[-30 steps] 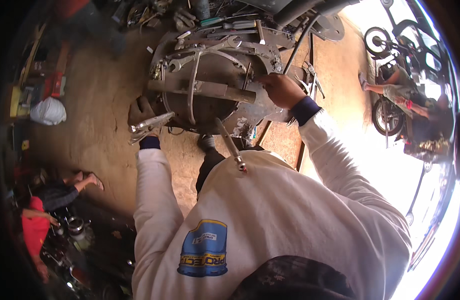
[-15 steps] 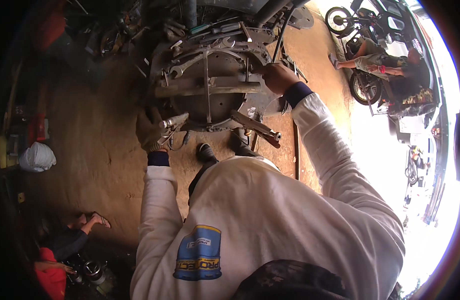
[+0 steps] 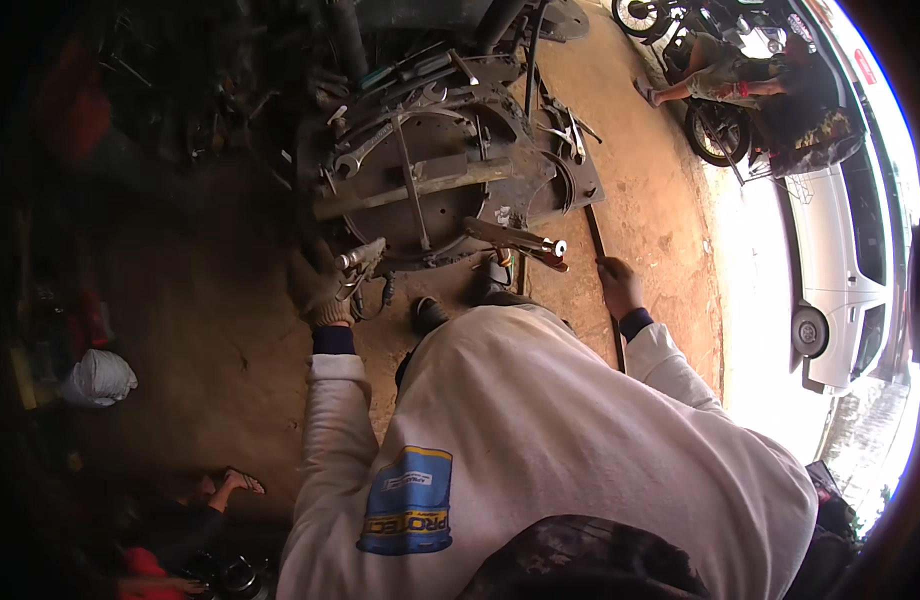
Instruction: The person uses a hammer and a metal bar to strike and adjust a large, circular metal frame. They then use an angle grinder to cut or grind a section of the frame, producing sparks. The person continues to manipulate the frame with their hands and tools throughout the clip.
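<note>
My left hand (image 3: pixel 318 285), in a brown work glove, is closed at the near left edge of a dark metal work stand (image 3: pixel 540 195). Beside its fingers is a pale, cylindrical metal piece (image 3: pixel 360 254), with a dark cable (image 3: pixel 387 290) hanging close by; the exact grip is in shadow. My right hand (image 3: pixel 621 287) is low to the right of the stand, fingers curled, over a long dark bar (image 3: pixel 597 235). Whether it touches the bar is unclear. On the stand, a grey bar (image 3: pixel 380 199) crosses a round plate (image 3: pixel 448 222), with an open-end wrench (image 3: pixel 354 157) behind it.
A bracket with a bolt end (image 3: pixel 525 243) juts toward me from the stand. Tools (image 3: pixel 420 70) lie along its far edge, pliers (image 3: pixel 570 138) at its right. A person (image 3: pixel 735 75) is beside motorcycles (image 3: pixel 718 130) at far right; another sits at lower left. A white bag (image 3: pixel 100 378) rests at left.
My right hand has left the upright pin at the plate's right side and come down toward me. My left hand stays by the cylindrical piece. The view has turned slightly, bringing a white vehicle into sight.
</note>
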`<state>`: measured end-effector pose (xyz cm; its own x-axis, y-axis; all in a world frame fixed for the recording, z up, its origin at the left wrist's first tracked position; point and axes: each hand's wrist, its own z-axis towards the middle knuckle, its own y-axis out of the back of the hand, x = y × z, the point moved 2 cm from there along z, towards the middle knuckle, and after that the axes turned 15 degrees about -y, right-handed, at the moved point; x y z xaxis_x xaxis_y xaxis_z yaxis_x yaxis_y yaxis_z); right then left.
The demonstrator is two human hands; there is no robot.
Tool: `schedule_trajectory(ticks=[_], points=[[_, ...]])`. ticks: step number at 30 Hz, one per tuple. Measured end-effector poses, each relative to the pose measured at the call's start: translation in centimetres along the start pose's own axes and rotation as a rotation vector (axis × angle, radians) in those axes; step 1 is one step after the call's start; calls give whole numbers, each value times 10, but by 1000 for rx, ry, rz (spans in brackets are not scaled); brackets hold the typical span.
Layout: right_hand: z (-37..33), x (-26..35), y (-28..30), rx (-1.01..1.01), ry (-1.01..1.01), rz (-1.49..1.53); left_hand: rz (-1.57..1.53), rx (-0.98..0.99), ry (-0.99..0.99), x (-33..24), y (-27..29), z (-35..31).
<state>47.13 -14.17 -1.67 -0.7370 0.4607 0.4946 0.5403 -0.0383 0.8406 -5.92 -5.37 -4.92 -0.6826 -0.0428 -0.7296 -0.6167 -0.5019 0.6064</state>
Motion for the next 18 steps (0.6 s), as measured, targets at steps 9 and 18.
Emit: schedule_trajectory(ticks=[9, 18], points=[[-78, -130, -101, 680, -547, -183, 99, 67, -96, 13, 3, -5], [-50, -140, -130, 653, -302, -180, 11, 47, -14, -2, 8, -4]])
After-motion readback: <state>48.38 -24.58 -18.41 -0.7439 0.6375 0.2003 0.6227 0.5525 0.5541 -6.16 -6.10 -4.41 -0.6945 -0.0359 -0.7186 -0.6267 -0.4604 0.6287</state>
